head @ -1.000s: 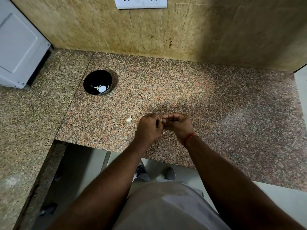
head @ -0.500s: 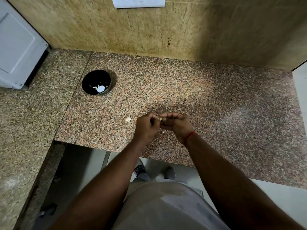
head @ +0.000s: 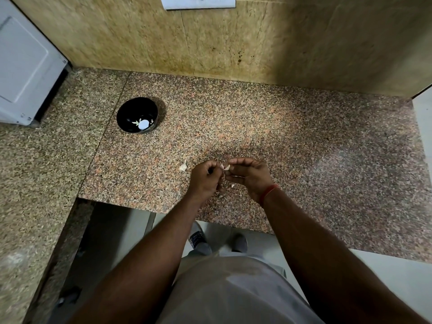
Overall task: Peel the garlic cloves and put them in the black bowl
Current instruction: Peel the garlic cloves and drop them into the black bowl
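Hands meet above the speckled granite desk (head: pixel 280 136), left hand (head: pixel 204 178) and right hand (head: pixel 251 176) both pinching a small pale garlic clove (head: pixel 226 167); another clove (head: pixel 183 167) lies just left, round black bowl (head: pixel 131 108) well beyond.

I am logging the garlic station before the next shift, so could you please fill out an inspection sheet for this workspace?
Surface: speckled brown granite counter, L-shaped.
Job's things: round black bowl holding pale pieces; small white garlic clove between both hands; another white clove lying on the counter.
Clutter: pale peel scraps under the hands.
Hands: left hand and right hand both pinch the held clove.
Cables: nothing seen.
Surroundings: white appliance far left; white wall socket plate; beige stone wall.
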